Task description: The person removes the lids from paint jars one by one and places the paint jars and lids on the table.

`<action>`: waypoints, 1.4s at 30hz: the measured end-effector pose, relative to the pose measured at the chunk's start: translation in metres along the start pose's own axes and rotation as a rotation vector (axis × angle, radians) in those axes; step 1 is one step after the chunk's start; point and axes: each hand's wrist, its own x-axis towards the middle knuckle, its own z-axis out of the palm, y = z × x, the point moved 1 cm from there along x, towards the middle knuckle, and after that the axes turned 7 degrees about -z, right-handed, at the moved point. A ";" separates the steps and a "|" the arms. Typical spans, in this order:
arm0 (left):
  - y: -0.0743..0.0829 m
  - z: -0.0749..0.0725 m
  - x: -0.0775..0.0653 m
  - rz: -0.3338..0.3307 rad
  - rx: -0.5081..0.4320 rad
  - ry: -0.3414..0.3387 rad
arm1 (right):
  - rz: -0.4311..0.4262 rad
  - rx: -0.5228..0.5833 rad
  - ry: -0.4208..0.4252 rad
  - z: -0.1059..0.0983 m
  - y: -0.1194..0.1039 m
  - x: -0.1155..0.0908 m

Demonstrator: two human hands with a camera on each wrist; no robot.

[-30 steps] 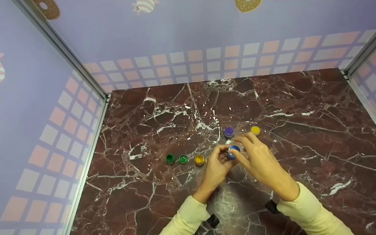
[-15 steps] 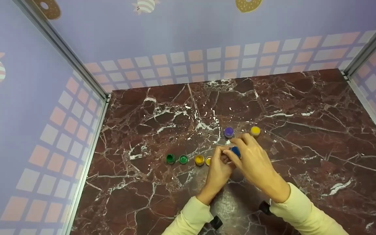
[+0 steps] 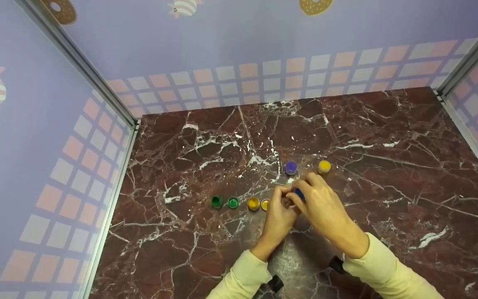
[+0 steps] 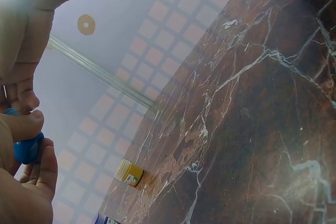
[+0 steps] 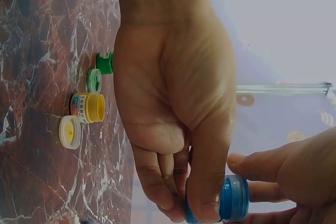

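Observation:
A small blue paint jar [image 3: 299,193] is held between both hands above the table. My left hand [image 3: 278,218] grips it from the left with curled fingers. My right hand [image 3: 326,205] pinches it between thumb and fingers from the right, hiding most of it in the head view. In the right wrist view, a ribbed, paler blue part of the jar [image 5: 239,198] shows between the two hands. Just beyond the hands stand a purple-topped jar [image 3: 291,168] and a yellow-topped jar [image 3: 324,167].
Left of the hands, in a row, are an uncapped green jar [image 3: 216,202], its green lid [image 3: 233,202], an uncapped yellow jar [image 3: 253,203] and a yellow-stained lid [image 3: 265,204]. The marbled table [image 3: 189,249] is bounded by patterned walls [image 3: 239,37] at back and sides.
My right hand has shifted slightly left and closed over the blue jar, now covering more of it. The yellow-stained lid has come into fuller view beside my left hand.

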 end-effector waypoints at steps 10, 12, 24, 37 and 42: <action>0.001 -0.001 0.001 -0.034 0.012 -0.018 | -0.092 0.048 -0.048 -0.006 0.003 0.001; 0.001 -0.002 0.001 -0.023 0.026 -0.030 | -0.099 0.061 -0.068 -0.008 0.003 0.002; 0.005 -0.007 0.004 -0.105 -0.010 -0.120 | -0.181 0.086 -0.105 -0.014 0.010 0.000; 0.006 -0.019 0.006 -0.130 0.061 -0.263 | -0.240 0.063 -0.198 -0.018 0.010 -0.001; 0.009 -0.024 0.008 -0.123 0.118 -0.298 | -0.303 0.041 -0.199 -0.018 0.011 -0.002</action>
